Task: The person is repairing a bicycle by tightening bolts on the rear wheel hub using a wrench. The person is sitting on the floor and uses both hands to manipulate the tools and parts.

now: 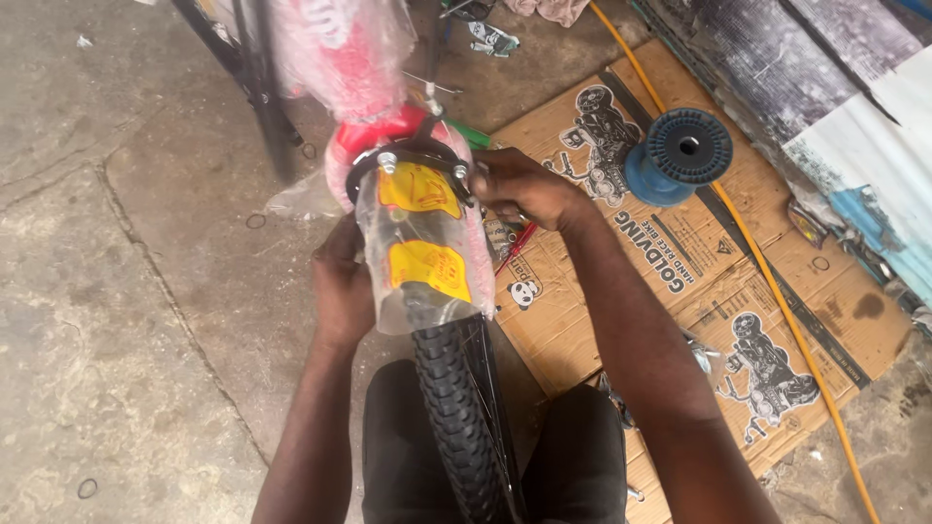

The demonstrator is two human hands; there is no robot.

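Support is given by the left hand [342, 283], cupped against the plastic-wrapped mudguard [422, 238] above the tyre [456, 408], while the brake caliper [413, 160] at its top is pinched by the right hand [524, 189]; alignment should be kept steady.

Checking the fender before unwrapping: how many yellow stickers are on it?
2: one yellow sticker near the top by the brake, another lower down above the tire. More may be hidden.

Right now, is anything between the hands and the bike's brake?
Yes. Clear plastic wrap covers the mudguard under the black brake caliper. The right hand touches the brake; the left hand presses on the wrap.
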